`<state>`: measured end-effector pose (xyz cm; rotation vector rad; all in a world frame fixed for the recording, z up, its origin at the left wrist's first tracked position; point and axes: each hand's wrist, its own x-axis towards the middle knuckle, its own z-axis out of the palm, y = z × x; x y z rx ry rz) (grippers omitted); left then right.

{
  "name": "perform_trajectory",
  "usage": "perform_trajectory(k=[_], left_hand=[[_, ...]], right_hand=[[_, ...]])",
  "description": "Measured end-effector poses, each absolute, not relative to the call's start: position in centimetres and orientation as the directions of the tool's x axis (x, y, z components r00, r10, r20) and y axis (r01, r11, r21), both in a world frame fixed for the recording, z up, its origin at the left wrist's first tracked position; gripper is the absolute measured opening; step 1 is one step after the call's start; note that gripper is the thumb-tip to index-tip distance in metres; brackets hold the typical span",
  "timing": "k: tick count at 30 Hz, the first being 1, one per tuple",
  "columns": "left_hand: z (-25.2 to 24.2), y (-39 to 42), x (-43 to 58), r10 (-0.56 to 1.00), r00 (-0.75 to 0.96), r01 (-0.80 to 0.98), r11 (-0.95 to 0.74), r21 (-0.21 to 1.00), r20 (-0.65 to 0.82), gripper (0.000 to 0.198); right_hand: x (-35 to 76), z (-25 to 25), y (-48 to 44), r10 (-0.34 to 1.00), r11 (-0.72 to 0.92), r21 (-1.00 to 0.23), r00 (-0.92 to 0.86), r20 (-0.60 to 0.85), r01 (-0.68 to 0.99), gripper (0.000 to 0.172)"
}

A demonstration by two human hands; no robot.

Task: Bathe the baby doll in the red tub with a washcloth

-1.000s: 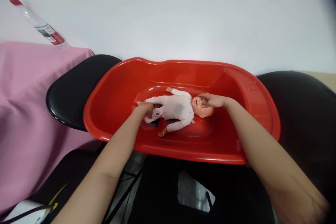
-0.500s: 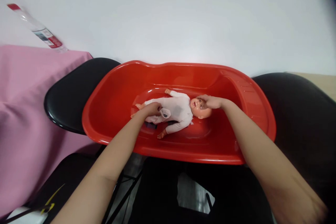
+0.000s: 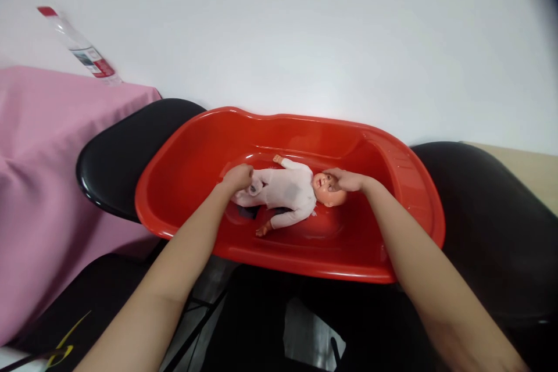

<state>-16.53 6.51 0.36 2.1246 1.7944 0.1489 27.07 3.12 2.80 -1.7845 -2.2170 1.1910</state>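
Note:
A baby doll (image 3: 283, 189) in a pale long-sleeved suit lies on its back in a red baby bath (image 3: 165, 174). Its head points right, and a grey damp-looking patch marks the belly. Over the doll's legs, my left hand (image 3: 239, 179) is closed on a small clear cup-like thing (image 3: 256, 187), its round mouth facing me; the exact kind is hard to make out. My right hand (image 3: 347, 180) rests on the doll's forehead, fingers stretched out along it and partly covering the face. The doll's feet are hidden behind my left hand.
The bath stands across black chair seats (image 3: 126, 151). At left is a table under pink cloth (image 3: 78, 110), with a clear bottle (image 3: 85, 49) with a red cap on it. A white wall (image 3: 305, 29) rises behind, and a wooden surface (image 3: 518, 171) shows at right.
My left hand has moved left along the doll's legs toward the feet, with the small clear thing. My right hand stays on the doll's head. The camera view has shifted slightly.

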Motion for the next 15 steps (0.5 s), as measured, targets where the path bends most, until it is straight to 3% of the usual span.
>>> perform_trajectory(k=[3,5,7,15], left_hand=[[0.9,5.4,-13.0,0.94,0.338,0.825,-0.27,0.497,-0.05,0.007],[0.5,4.3,-10.8,0.878,0.477,0.68,-0.392,0.619,0.032,0.017],[-0.3,3.3,-9.2,0.807,0.587,0.6,-0.49,0.632,0.068,0.025],[-3.8,4.5,-10.5,0.826,0.564,0.813,-0.554,0.178,-0.008,0.029]], right_hand=[[27.1,2.7,3.2,0.845,0.05,-0.592,-0.349,-0.404,0.805,0.078],[27.0,2.6,3.2,0.852,0.048,-0.59,-0.341,-0.397,0.806,0.08],[26.9,2.5,3.3,0.861,0.049,-0.586,-0.332,-0.386,0.809,0.082],[27.2,2.7,3.2,0.846,0.083,-0.596,-0.372,-0.381,0.798,0.081]])
